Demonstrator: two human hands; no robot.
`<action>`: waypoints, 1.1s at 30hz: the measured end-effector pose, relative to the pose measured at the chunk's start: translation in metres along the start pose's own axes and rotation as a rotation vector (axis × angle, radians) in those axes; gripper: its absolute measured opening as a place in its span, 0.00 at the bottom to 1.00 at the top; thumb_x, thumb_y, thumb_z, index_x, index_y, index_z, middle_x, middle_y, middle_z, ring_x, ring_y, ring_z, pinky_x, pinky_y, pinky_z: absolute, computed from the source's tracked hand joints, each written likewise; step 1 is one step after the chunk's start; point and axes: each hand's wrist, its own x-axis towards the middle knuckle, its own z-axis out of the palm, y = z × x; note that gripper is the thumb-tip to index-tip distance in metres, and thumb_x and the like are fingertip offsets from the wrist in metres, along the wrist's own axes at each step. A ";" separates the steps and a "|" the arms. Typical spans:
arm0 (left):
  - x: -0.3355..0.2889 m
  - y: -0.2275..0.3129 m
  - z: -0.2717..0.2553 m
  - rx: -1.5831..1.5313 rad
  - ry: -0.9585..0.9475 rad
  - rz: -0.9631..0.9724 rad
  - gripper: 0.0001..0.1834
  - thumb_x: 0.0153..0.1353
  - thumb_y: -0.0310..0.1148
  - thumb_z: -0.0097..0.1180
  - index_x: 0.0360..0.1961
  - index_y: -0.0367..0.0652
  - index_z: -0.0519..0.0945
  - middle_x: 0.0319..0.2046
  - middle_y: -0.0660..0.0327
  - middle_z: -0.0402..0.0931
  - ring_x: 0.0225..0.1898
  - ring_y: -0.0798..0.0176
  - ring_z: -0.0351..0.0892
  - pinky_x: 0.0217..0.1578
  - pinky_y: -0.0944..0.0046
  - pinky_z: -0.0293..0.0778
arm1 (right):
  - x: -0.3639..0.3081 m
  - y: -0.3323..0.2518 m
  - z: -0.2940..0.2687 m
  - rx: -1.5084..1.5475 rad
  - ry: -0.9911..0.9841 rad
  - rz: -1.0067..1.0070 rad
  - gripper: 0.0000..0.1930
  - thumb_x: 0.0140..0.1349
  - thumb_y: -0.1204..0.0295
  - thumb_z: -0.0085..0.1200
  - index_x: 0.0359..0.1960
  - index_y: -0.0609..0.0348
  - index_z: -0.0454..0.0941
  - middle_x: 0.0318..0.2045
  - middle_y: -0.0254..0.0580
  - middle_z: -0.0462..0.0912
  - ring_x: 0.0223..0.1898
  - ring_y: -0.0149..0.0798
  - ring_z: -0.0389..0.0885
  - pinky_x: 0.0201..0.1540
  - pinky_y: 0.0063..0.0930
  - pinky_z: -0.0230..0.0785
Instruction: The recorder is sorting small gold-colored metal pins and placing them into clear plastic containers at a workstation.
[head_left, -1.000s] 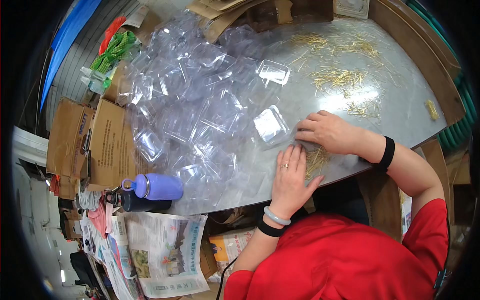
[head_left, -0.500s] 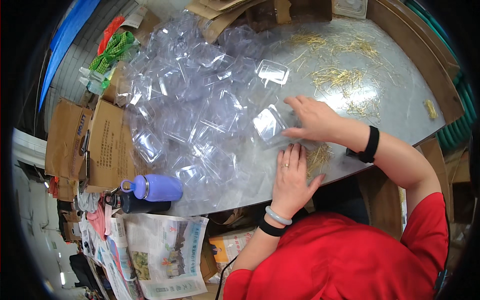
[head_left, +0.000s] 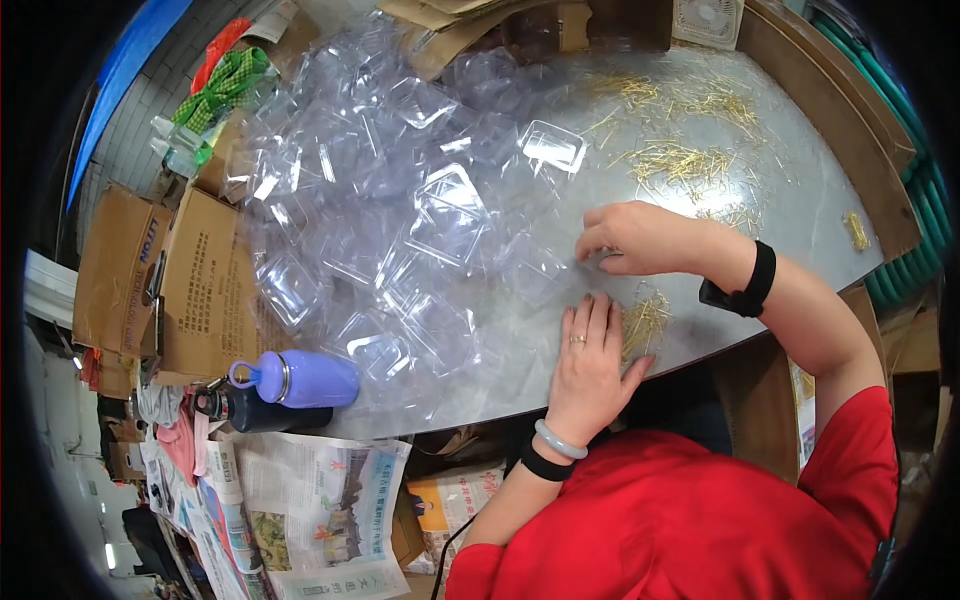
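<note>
My left hand [head_left: 592, 365] lies palm down near the table's front edge, its fingers stretched out and the thumb spread. Right beside it is a small heap of thin gold-coloured wire pieces [head_left: 645, 322]. Above the tabletop, farther back, my right hand [head_left: 635, 240] is closed, with fingers curled down toward the thumb. Whatever lies between those fingertips, if anything, is hidden. Just left of it rests a clear plastic box [head_left: 538, 265], apart from the fingers. A big pile of similar clear plastic boxes [head_left: 390, 200] spreads over the left of the table.
Several loose heaps of gold wire pieces [head_left: 690, 165] lie at the back right, with a small bundle [head_left: 856, 230] near the right edge. A cardboard rim [head_left: 840, 110] borders that side. Purple [head_left: 318, 378] and black bottles [head_left: 270, 412] lie at the front left, by a cardboard box [head_left: 200, 290].
My right hand has drawn its spread fingers inward and come away from the clear plastic box beside it. The left hand stays nearly in place.
</note>
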 end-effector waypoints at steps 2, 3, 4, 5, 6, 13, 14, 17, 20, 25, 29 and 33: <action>0.001 -0.001 -0.002 0.008 -0.009 0.013 0.37 0.58 0.45 0.66 0.61 0.26 0.71 0.63 0.41 0.66 0.66 0.35 0.61 0.69 0.38 0.57 | -0.003 -0.004 0.012 -0.080 0.202 0.081 0.19 0.54 0.64 0.63 0.45 0.57 0.76 0.41 0.49 0.81 0.43 0.54 0.83 0.45 0.43 0.76; 0.001 0.000 -0.003 0.013 -0.008 0.006 0.37 0.59 0.45 0.66 0.60 0.26 0.72 0.63 0.41 0.66 0.66 0.34 0.61 0.69 0.38 0.57 | -0.003 -0.007 0.016 -0.088 0.217 0.145 0.21 0.53 0.63 0.65 0.46 0.58 0.75 0.42 0.51 0.81 0.43 0.54 0.82 0.45 0.43 0.76; 0.002 0.001 -0.005 0.019 -0.007 0.004 0.37 0.59 0.45 0.66 0.60 0.26 0.72 0.63 0.41 0.66 0.66 0.34 0.61 0.68 0.38 0.57 | 0.001 -0.013 0.018 -0.096 0.235 0.211 0.23 0.52 0.63 0.66 0.47 0.60 0.74 0.43 0.52 0.80 0.44 0.54 0.82 0.45 0.42 0.76; 0.002 0.001 -0.005 0.025 -0.006 0.000 0.36 0.59 0.45 0.66 0.60 0.27 0.72 0.63 0.41 0.66 0.65 0.34 0.61 0.68 0.38 0.57 | 0.005 -0.019 0.020 -0.104 0.252 0.276 0.25 0.51 0.62 0.67 0.47 0.61 0.74 0.44 0.53 0.79 0.44 0.54 0.81 0.45 0.41 0.76; 0.002 0.001 -0.005 0.026 -0.004 0.001 0.36 0.59 0.45 0.66 0.60 0.27 0.73 0.64 0.40 0.66 0.65 0.33 0.61 0.68 0.38 0.58 | 0.009 -0.024 0.023 -0.113 0.282 0.280 0.27 0.50 0.61 0.68 0.48 0.62 0.73 0.44 0.54 0.79 0.45 0.54 0.81 0.45 0.42 0.76; 0.002 0.002 -0.002 0.024 -0.020 -0.009 0.35 0.59 0.44 0.65 0.60 0.27 0.73 0.63 0.40 0.66 0.65 0.32 0.62 0.68 0.38 0.59 | 0.046 -0.037 0.033 -0.134 0.181 0.333 0.31 0.47 0.59 0.69 0.48 0.62 0.71 0.41 0.52 0.81 0.46 0.53 0.82 0.44 0.44 0.78; 0.001 0.001 -0.002 0.018 -0.026 -0.015 0.35 0.59 0.44 0.65 0.61 0.27 0.73 0.63 0.40 0.67 0.65 0.32 0.62 0.67 0.38 0.60 | 0.050 -0.036 0.027 -0.127 0.130 0.343 0.30 0.47 0.58 0.69 0.46 0.63 0.71 0.40 0.51 0.82 0.46 0.52 0.83 0.43 0.44 0.79; 0.001 0.002 -0.003 0.025 -0.007 -0.004 0.35 0.59 0.43 0.65 0.61 0.28 0.73 0.63 0.40 0.67 0.65 0.32 0.62 0.68 0.39 0.60 | 0.051 -0.024 0.008 -0.310 0.299 0.127 0.29 0.47 0.61 0.70 0.46 0.62 0.71 0.39 0.50 0.82 0.46 0.52 0.83 0.43 0.44 0.79; 0.002 0.002 -0.006 0.028 -0.013 -0.007 0.35 0.60 0.43 0.65 0.60 0.27 0.73 0.63 0.39 0.67 0.65 0.33 0.62 0.69 0.39 0.59 | 0.049 -0.018 -0.006 -0.369 0.289 0.212 0.22 0.49 0.67 0.67 0.44 0.60 0.74 0.42 0.46 0.82 0.48 0.49 0.81 0.46 0.40 0.76; 0.000 -0.001 -0.002 0.011 -0.021 0.016 0.39 0.61 0.45 0.65 0.63 0.24 0.68 0.64 0.38 0.65 0.66 0.33 0.61 0.69 0.39 0.58 | 0.026 -0.003 0.007 -0.473 0.253 -0.329 0.12 0.55 0.73 0.57 0.42 0.57 0.78 0.44 0.39 0.79 0.50 0.42 0.77 0.50 0.35 0.71; -0.003 -0.002 0.003 -0.049 0.016 -0.039 0.44 0.61 0.45 0.65 0.67 0.23 0.61 0.66 0.36 0.60 0.68 0.33 0.58 0.70 0.39 0.57 | 0.001 0.001 0.020 -0.385 0.121 -0.332 0.11 0.58 0.73 0.53 0.42 0.54 0.79 0.40 0.37 0.77 0.47 0.42 0.77 0.48 0.35 0.72; -0.003 0.000 0.000 0.010 0.023 -0.069 0.46 0.61 0.45 0.66 0.69 0.23 0.59 0.68 0.36 0.58 0.70 0.34 0.56 0.71 0.40 0.55 | -0.036 -0.003 0.027 -0.350 -0.002 -0.168 0.12 0.57 0.73 0.53 0.43 0.55 0.79 0.40 0.37 0.77 0.46 0.42 0.77 0.48 0.35 0.73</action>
